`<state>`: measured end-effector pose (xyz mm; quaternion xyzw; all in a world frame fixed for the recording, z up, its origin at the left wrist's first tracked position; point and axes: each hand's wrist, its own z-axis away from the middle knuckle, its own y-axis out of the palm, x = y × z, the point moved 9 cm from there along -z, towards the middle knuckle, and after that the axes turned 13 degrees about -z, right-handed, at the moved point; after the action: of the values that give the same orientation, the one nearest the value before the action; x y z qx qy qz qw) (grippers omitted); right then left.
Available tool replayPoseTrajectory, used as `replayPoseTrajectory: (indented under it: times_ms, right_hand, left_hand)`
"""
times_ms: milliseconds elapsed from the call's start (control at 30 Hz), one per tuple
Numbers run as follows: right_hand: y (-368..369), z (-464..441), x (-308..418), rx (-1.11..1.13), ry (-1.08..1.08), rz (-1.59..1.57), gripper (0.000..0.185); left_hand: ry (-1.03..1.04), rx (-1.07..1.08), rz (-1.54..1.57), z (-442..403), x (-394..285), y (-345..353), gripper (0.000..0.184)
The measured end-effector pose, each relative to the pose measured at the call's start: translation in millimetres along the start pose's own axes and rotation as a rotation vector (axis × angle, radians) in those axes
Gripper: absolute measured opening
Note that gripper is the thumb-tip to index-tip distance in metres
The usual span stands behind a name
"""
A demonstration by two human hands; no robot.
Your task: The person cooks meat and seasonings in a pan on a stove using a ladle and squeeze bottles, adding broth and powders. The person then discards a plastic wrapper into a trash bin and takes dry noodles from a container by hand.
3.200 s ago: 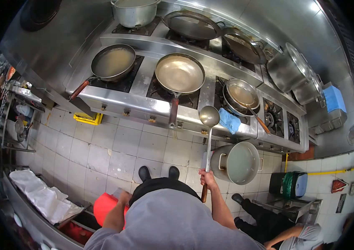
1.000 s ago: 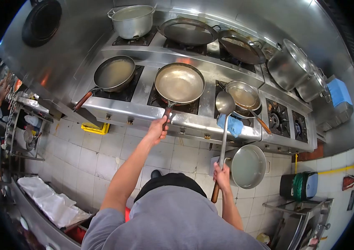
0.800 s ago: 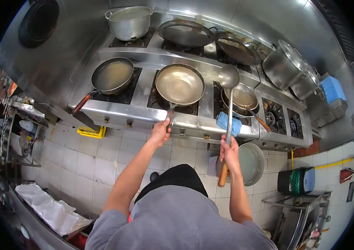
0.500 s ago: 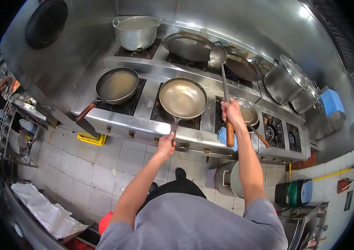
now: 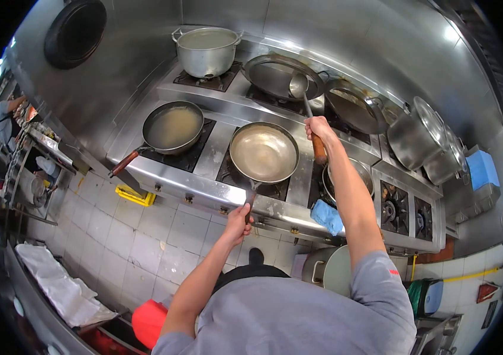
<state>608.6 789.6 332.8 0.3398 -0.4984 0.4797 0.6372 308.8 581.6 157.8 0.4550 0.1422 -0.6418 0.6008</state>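
Note:
My left hand [image 5: 238, 225] is wrapped round the handle of a frying pan [image 5: 263, 152], which rests on a front burner of the stove. The pan's pale, shiny inside shows no food. My right hand [image 5: 318, 129] grips a long ladle [image 5: 299, 86] with a wooden end. The ladle's bowl is over the right side of a wide wok [image 5: 269, 76] on the back row; whether it touches the wok, I cannot tell. To the left sits another frying pan [image 5: 173, 127] with cloudy liquid in it. My right forearm partly hides a smaller pan [image 5: 363, 177].
A large pot [image 5: 206, 54] stands at the back left, and a second wok [image 5: 355, 106] leans at the back. Lidded steel pots [image 5: 417, 139] are on the right. A blue cloth [image 5: 326, 216] lies on the stove's front edge. Below is a big floor pot [image 5: 337, 269].
My right hand has moved up and toward the back with the ladle, lowering its bowl to the wok. My left hand stays on the pan's handle. The view has shifted slightly.

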Motion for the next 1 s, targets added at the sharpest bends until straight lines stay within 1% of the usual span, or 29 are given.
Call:
replayPoseTrajectory:
  times_ms: [33,100,133,200,233,300,333,367,433,467,600,700,767,800,933,1000]
  right_hand:
    - [0,-6,-2,0.006,0.001,0.004,0.022]
    - [3,-13,-9,0.043,0.069,-0.13,0.023]
    - [1,-16,-9,0.045,0.071,-0.127,0.023]
    - [13,-13,-10,0.168,0.188,-0.391,0.019]
    - [12,-12,-6,0.167,0.191,-0.39,0.019]
    - [24,3,-2,0.236,0.377,-0.746,0.015]
    - [26,11,6,0.267,0.372,-0.798,0.01]
    - [25,14,7,0.263,0.377,-0.797,0.01]
    - [21,15,10,0.243,0.379,-0.891,0.01]
    - [20,16,11,0.259,0.386,-0.902,0.014]
    - [13,26,18,0.272,0.367,-0.888,0.014]
    - [7,30,21,0.281,0.347,-0.876,0.015]
    - [2,33,21,0.263,0.334,-0.877,0.016]
    - [2,36,22,0.27,0.334,-0.895,0.017]
    - [-3,39,19,0.303,0.334,-0.954,0.019]
    - [-5,42,17,0.306,0.333,-0.973,0.019]
  left_hand:
    - [0.006,-0.001,0.002,0,-1,-1,0.028]
    - [0.01,-0.005,0.008,0,-1,-3,0.028]
    - [0.014,-0.011,0.014,0,-1,-4,0.028]
    - [0.016,-0.017,0.021,-1,-2,-4,0.028]
    - [0.031,-0.03,0.009,-1,-3,-5,0.027]
    - [0.041,-0.042,0.001,-1,-2,-4,0.027]
    - [0.058,-0.042,0.007,-1,-3,-2,0.027]
    - [0.075,-0.042,0.013,0,-4,-1,0.027]
    - [0.064,-0.052,0.018,0,-1,2,0.026]
    - [0.06,-0.062,0.02,-1,0,3,0.026]
    - [0.061,-0.058,-0.001,0,-1,7,0.027]
    - [0.049,-0.068,-0.006,5,-2,6,0.03]
    - [0.015,-0.083,0.046,7,3,2,0.037]
    - [0.016,-0.025,0.026,4,10,-2,0.043]
    - [0.033,0.06,0.052,9,31,-28,0.045]
    - [-0.012,-0.057,0.044,21,48,-55,0.045]
